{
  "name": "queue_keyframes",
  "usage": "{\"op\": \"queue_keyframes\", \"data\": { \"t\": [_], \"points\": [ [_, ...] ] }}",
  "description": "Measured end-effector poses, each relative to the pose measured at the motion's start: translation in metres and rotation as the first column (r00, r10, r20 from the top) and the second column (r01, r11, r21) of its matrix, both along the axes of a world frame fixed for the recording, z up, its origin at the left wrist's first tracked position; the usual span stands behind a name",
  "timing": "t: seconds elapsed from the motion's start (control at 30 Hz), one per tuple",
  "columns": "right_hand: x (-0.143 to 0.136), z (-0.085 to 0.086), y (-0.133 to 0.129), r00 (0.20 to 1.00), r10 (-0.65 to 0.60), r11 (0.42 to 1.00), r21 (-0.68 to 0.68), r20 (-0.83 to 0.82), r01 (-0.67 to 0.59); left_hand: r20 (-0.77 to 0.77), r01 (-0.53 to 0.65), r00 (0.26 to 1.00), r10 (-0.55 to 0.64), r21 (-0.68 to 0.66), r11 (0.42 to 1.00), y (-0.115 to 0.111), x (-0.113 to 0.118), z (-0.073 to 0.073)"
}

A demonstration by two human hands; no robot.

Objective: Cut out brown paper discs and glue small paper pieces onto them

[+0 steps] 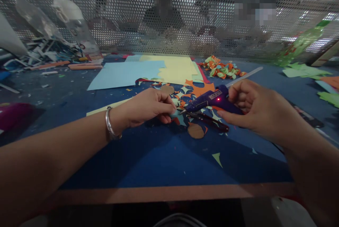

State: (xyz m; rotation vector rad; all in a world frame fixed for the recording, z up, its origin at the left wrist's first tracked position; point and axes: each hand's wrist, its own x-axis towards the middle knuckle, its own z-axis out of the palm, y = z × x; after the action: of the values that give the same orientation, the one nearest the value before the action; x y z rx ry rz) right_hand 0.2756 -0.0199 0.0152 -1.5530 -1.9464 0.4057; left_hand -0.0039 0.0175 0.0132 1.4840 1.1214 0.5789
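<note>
My right hand (251, 101) is wrapped round a dark blue glue gun (202, 100), whose small red light is lit. A whitish glue stick (250, 75) sticks out of its back end. The nozzle points left, at the fingertips of my left hand (148, 108), which pinch a small light-blue paper piece (178, 116). Whether the nozzle touches the paper, I cannot tell. Beneath the glue gun lies a slim dark tool with a dark-red handle (212, 122). One brown cardboard disc (196, 131) rests just in front of it, and another (167, 89) is behind my left hand.
Light-blue sheets (124, 73) and yellow sheets (177, 68) lie behind the orange paper scraps (200, 88). A pile of small paper pieces (222, 68) is at the back. Bottles stand left (82, 32) and right (302, 45), before a perforated metal screen (127, 18).
</note>
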Motion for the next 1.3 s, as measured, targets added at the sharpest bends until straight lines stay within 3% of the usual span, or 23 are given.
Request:
{"op": "queue_keyframes", "data": {
  "t": [0.2, 0.83, 1.3],
  "points": [
    [-0.0042, 0.0007, -0.0034, 0.999, 0.044, 0.999, 0.026, -0.003, -0.044, -0.013, 0.025, 1.000, -0.025, -0.007, 1.000, 0.0007, -0.0012, -0.0011],
    [-0.0067, 0.0028, -0.0053, 0.999, 0.005, 1.000, 0.021, 0.053, -0.006, -0.035, 0.014, 0.999, -0.015, -0.025, 1.000, 0.0022, -0.0010, -0.0019],
    [-0.0074, 0.0015, -0.0064, 0.995, 0.083, 0.996, 0.024, 0.046, -0.085, -0.038, 0.017, 0.999, -0.019, -0.033, 0.999, 0.0050, -0.0020, -0.0042]
  ]
}}
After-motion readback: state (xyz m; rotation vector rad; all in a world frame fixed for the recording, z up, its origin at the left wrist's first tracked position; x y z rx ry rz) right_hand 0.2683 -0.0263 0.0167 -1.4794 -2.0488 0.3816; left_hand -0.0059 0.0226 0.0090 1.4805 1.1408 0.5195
